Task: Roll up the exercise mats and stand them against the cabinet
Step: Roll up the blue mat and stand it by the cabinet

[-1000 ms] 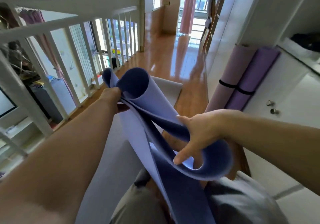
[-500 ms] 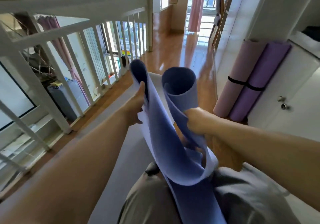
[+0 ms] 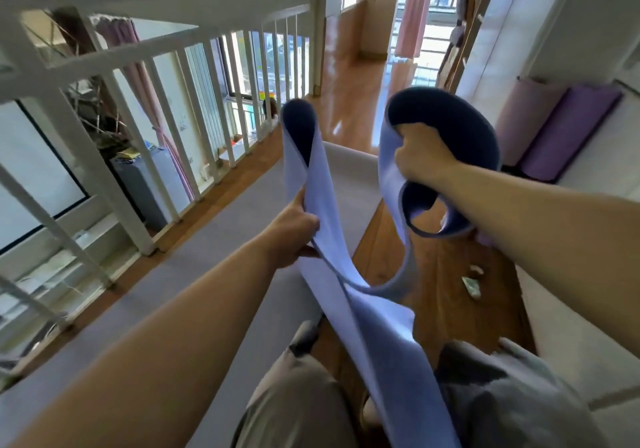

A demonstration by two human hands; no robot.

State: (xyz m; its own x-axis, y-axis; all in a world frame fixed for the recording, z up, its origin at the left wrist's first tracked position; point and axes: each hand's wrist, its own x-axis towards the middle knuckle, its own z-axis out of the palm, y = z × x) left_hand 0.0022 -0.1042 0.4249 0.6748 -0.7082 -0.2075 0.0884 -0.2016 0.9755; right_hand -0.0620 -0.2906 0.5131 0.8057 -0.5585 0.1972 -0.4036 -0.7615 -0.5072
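The blue mat is up off the floor, all floppy and half unrolled. The left hand has its fingers curled round one fold, which loops up above the fist. The right hand is clamped on the other side, with a big curl over the knuckles and a smaller one under the wrist. Beyond the right grip, a pink roll and a purple roll lean on the white cabinet. Below the left grip a grey mat lies flat by the railing.
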